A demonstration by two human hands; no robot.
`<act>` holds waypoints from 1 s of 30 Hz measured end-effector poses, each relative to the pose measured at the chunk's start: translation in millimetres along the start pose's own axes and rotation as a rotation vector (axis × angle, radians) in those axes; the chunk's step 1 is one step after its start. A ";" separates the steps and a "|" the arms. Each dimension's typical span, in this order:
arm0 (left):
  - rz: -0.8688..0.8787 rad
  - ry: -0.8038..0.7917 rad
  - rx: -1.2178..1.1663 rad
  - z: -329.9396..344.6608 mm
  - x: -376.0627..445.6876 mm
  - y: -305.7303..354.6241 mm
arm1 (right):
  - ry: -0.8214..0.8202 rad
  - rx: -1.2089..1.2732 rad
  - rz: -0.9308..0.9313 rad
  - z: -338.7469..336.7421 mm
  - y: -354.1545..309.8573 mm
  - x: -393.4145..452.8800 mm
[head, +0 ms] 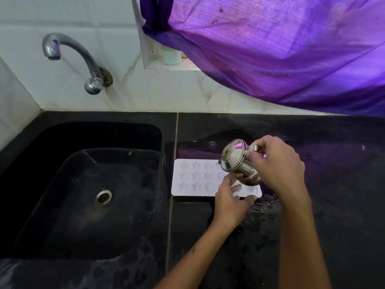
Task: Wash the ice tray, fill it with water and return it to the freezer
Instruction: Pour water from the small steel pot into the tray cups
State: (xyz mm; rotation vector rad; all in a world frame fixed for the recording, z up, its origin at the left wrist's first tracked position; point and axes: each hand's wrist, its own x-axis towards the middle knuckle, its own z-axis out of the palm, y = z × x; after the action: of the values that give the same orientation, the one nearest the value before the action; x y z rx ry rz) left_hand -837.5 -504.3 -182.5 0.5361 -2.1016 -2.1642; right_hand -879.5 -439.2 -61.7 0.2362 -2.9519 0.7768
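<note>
Two bare forearms enter from the bottom edge, right of centre. Black sink (pixel 87 142), left half of the frame: deep basin set in a black countertop (pixel 333 184), round metal drain (pixel 102 197) at its middle, wet film on the floor. Chrome tap (pixel 70 59), upper left: wall-mounted on white tiles, spout curved left over the basin, no water running. White ice tray (pixel 195 178), centre of the frame: lies flat on the countertop just right of the sink, rows of star-shaped and rounded moulds facing up; whether the moulds hold water cannot be told. Left hand (pixel 231 203), lower centre: fingers relaxed and spread, fingertips resting at the tray's near right edge, gripping nothing. Steel pot (pixel 239 163), right of centre: small lidded metal vessel, tilted with its lid toward the left, held above the right part of the tray; a small round gold-and-black sticker shows on its side, writing too small to read. Right hand (pixel 279 163): fingers curled round the pot's handle and body. Water droplets lie on the countertop near the tray's right end. Pale green cup (pixel 171 57), upper centre: on a white ledge. Purple curtain (pixel 281 49), upper right: draped, with dark stains.
</note>
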 end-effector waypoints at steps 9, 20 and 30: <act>0.017 -0.010 0.000 -3.3 -3.0 5.6 | 0.010 0.016 -0.006 -0.7 2.0 0.9; 0.101 0.086 0.006 -14.8 -5.0 9.4 | 0.027 0.142 0.004 1.7 -2.3 4.5; 0.070 0.114 0.025 -22.7 -3.5 5.4 | -0.025 0.086 -0.034 12.0 -17.4 3.5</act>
State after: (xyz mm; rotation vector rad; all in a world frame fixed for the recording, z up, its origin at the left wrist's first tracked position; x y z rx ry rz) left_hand -828.4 -525.2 -176.5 0.5643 -2.0589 -2.0224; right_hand -880.5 -460.5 -63.3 0.3028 -2.9324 0.9039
